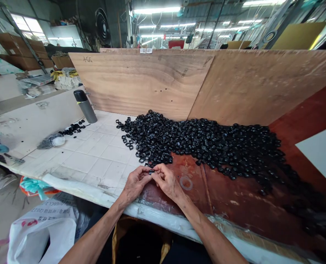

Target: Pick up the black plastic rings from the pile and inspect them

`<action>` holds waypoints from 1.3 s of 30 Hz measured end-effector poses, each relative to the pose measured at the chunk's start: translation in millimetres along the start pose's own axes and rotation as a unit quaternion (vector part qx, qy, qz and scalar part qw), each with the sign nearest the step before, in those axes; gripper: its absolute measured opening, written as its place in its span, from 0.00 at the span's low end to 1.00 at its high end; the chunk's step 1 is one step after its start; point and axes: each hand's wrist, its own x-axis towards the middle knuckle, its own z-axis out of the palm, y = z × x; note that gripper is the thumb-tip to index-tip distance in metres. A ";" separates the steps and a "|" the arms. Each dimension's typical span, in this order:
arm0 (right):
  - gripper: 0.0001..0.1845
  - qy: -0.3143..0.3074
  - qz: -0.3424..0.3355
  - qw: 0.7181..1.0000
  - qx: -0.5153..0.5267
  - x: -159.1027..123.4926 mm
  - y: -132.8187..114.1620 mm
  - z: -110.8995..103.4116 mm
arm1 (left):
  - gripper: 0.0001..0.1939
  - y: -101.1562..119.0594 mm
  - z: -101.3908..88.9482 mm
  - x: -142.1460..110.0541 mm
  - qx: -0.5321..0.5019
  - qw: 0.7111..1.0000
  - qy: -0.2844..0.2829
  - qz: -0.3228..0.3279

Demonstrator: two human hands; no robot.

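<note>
My left hand [135, 184] and my right hand [166, 182] meet over the front of the bench, their fingertips pinching a small black ring [151, 171] between them. Its exact shape is partly hidden by my fingers. Just beyond my fingertips lies the near edge of a large spread of black rubber-like rings [201, 143], heaped loosely across the bench. A smaller cluster of the same black rings [72, 128] lies further left. Neither hand touches the spread.
A plywood backboard [141, 80] stands behind the rings. The bench has a white tile-patterned top [97, 157] and a worn red-brown board [234, 198]. A grey-and-black flask [85, 106] and a plastic bag [51, 141] stand left; a white sack [42, 234] sits below the bench.
</note>
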 end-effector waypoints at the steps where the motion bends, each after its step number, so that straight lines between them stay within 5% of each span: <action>1: 0.08 0.006 -0.029 0.999 -0.014 -0.5 -1.4 -0.7 | 0.18 0.4 -0.9 -0.1 -0.020 1.000 -0.010 -0.017; 5: 0.06 0.001 -0.016 1.000 0.005 -2.1 -4.3 -0.7 | 0.18 -0.7 -4.7 -0.6 -0.040 0.997 -0.043 -0.049; 8: 0.08 -0.003 0.078 0.993 0.084 -1.8 -2.0 2.5 | 0.12 -5.7 -4.8 -1.5 0.089 0.995 -0.029 0.041; 13: 0.17 -0.015 0.188 0.947 0.261 0.3 3.6 4.4 | 0.13 -21.5 -3.0 -4.5 0.346 0.900 -0.015 0.263; 16: 0.22 -0.040 0.233 0.921 0.310 0.7 5.3 1.2 | 0.16 -30.5 -2.1 -5.1 0.413 0.856 -0.024 0.310; 19: 0.23 -0.081 0.242 0.915 0.312 0.1 5.7 -3.3 | 0.17 -26.4 -0.6 -8.4 0.420 0.851 -0.041 0.311; 22: 0.24 -0.064 0.206 0.953 0.211 1.7 7.2 -9.2 | 0.15 -4.7 0.3 -21.6 0.362 0.896 -0.063 0.247; 24: 0.19 0.036 0.135 0.988 0.070 5.0 10.9 -14.3 | 0.11 12.7 -0.6 -34.0 0.330 0.924 -0.111 0.155; 26: 0.10 0.152 0.039 0.984 -0.083 9.3 17.0 -19.3 | 0.07 24.8 -2.3 -42.3 0.324 0.926 -0.186 0.050; 28: 0.02 0.207 -0.036 0.959 -0.192 13.2 24.5 -22.6 | 0.07 27.4 -2.7 -40.2 0.322 0.925 -0.201 -0.009; 31: 0.15 0.201 -0.081 0.939 -0.266 16.6 34.5 -23.3 | 0.08 16.1 1.8 -16.5 0.326 0.944 -0.050 0.025; 33: 0.18 0.182 -0.086 0.936 -0.290 17.2 38.3 -22.3 | 0.08 4.9 6.9 4.0 0.364 0.928 0.020 0.073; 39: 0.09 0.118 -0.083 0.938 -0.316 14.4 34.1 -19.8 | 0.05 -12.6 12.5 19.8 0.475 0.871 0.036 0.119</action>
